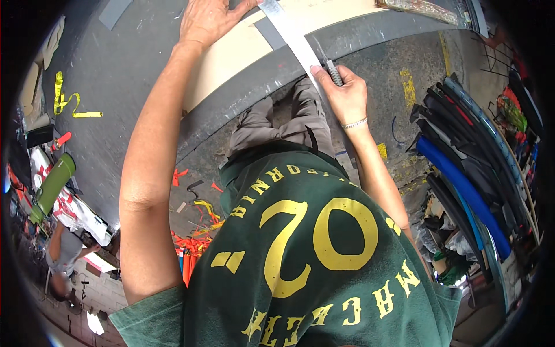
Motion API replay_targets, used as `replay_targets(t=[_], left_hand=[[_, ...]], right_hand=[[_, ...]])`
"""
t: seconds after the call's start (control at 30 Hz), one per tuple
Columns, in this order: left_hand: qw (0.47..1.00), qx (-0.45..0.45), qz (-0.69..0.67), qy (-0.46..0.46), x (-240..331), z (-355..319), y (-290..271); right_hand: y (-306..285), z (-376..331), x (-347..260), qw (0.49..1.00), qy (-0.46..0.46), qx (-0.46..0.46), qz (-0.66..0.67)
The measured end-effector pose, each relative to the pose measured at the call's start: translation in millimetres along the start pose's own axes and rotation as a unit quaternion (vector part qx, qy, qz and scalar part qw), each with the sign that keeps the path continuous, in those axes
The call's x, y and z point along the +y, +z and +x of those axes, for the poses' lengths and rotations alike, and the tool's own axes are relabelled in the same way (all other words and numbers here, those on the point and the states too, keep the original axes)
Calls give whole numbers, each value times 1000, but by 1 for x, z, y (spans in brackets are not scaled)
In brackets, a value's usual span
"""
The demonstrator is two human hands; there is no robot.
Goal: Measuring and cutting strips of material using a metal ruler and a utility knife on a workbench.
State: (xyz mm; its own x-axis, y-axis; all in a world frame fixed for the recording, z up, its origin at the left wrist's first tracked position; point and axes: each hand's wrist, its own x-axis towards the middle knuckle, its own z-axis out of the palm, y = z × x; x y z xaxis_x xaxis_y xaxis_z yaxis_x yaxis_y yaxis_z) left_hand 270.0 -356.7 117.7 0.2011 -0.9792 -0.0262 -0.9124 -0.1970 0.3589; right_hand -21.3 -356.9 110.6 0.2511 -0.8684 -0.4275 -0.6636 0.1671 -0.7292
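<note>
A cream sheet (222,63) lies on the dark grey worktable (248,87), with a small grey piece (269,33) on it. Across both runs a long, pale straightedge (289,34), its near end jutting past the table's edge. My left hand (209,20) rests on the sheet with the thumb stretched toward the straightedge; its fingertips are partly cut off by the picture's top. My right hand (345,95) is closed at the near end, thumb on top of the straightedge. That same hand also holds a slim grey cutter knife (333,72), pointing away from me.
A yellow tape (75,104) and a grey scrap (115,13) lie on the table at left. A plastic-wrapped roll (419,8) is at the far right. Dark and blue material rolls (462,196) stand right. Orange and yellow strips (196,243) litter the floor. Another person (65,254) is lower left.
</note>
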Motion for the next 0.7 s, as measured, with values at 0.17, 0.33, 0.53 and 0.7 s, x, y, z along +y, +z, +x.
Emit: replay_targets(t=[0.17, 0.33, 0.53, 0.7], left_hand=[[1000, 7, -9, -4, -3, 1, 3], [1000, 19, -16, 5, -4, 2, 3], [990, -93, -78, -72, -5, 4, 2], [1000, -8, 1, -15, -2, 2, 1]], right_hand=[[4, 12, 8, 999, -3, -14, 36], [10, 10, 6, 995, -13, -1, 98], [11, 7, 5, 996, -16, 7, 89], [12, 8, 6, 996, -13, 9, 88]])
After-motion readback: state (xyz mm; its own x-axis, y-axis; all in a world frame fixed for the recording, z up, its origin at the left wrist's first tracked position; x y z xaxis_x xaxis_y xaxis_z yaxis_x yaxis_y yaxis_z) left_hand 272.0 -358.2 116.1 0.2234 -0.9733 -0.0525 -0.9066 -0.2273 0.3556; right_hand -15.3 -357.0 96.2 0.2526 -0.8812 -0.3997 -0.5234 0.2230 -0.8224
